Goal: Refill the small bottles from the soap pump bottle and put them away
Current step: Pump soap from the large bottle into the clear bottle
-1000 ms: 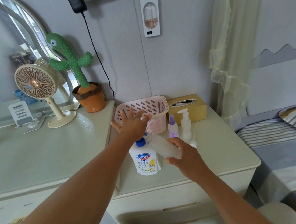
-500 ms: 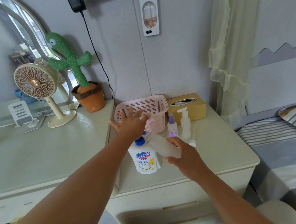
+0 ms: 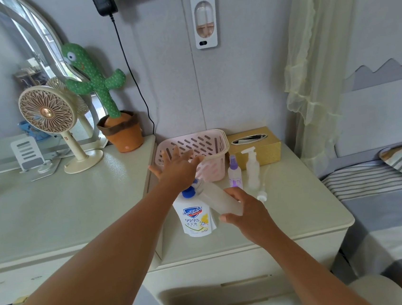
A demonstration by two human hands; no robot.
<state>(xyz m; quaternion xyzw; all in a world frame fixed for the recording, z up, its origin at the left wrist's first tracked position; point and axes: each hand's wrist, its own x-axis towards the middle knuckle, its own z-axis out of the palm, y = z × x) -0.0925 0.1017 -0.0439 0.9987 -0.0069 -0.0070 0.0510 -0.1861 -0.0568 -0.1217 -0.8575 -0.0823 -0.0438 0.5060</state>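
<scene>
Soap pump bottle (image 3: pixel 195 217), white with a blue cap, stands near the front left of the bench (image 3: pixel 288 212). We press our left hand (image 3: pixel 178 171) flat on its top, fingers (image 3: pixel 170 155) spread wide and reaching toward the pink basket (image 3: pixel 208 141) just beyond. Our right hand (image 3: pixel 247 212) wraps its fingers (image 3: pixel 232 193) around a frosted small bottle (image 3: pixel 218 197), tilted so its open neck sits just beside the blue cap, under our left palm. Whether the neck touches the spout we cannot tell. To the right stand a purple spray bottle (image 3: pixel 234 173) and a clear pump bottle (image 3: pixel 252 169), upright and close together, with a loose pump head (image 3: pixel 261 197) lying nearer us. A gold tissue box (image 3: pixel 255 148) sits behind them, beside the basket.
</scene>
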